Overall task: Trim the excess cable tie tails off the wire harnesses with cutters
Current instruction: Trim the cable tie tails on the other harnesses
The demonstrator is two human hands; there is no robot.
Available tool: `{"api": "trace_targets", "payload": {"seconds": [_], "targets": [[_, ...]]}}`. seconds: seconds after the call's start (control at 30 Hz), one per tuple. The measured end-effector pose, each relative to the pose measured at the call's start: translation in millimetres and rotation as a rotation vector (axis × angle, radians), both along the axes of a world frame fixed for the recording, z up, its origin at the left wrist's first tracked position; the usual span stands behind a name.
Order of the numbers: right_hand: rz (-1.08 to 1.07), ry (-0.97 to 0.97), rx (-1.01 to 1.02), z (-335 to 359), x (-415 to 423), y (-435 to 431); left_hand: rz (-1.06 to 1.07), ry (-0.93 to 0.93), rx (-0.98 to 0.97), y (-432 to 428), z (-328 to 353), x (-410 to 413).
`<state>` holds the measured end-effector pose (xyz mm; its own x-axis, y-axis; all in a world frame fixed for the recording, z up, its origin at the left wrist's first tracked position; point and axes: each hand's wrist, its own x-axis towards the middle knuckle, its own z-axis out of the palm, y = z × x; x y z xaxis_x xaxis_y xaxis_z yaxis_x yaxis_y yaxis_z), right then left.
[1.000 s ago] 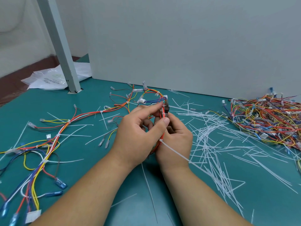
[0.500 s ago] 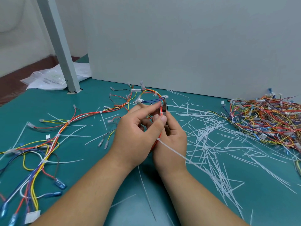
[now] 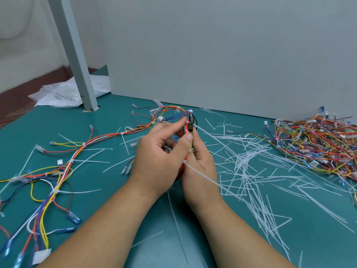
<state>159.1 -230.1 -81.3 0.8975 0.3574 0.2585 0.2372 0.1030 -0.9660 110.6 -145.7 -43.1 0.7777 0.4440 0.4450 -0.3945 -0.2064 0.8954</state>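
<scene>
My left hand pinches a red wire bundle of the harness between forefinger and thumb, near a white cable tie. My right hand grips the cutters, whose dark jaws stick up beside that tie; the handles are hidden in my palm. A long white tie tail runs from a lower tie on the bundle down to the right across my right wrist. The rest of the harness trails left over the teal table, with several untrimmed tails on it.
Cut tie tails litter the table to the right. A heap of harnesses lies at the far right against the grey partition. A grey post and a plastic bag are at the back left.
Both hands have drifted slightly up and away from me with the bundle. The cutter jaws now show more plainly beside the upper tie.
</scene>
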Motion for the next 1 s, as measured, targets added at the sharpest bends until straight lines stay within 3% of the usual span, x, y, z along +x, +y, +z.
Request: {"api": "trace_targets", "payload": {"seconds": [0.23,1.0], "targets": [[-0.195,-0.117,0.071,0.1,-8.6,-5.6,-0.045,0.006,0.067,-2.8,-1.9,0.2],[-0.217,-0.106,0.116,1.9,-9.8,-6.9,-0.047,0.005,0.148,-1.6,-5.0,-0.4]]}}
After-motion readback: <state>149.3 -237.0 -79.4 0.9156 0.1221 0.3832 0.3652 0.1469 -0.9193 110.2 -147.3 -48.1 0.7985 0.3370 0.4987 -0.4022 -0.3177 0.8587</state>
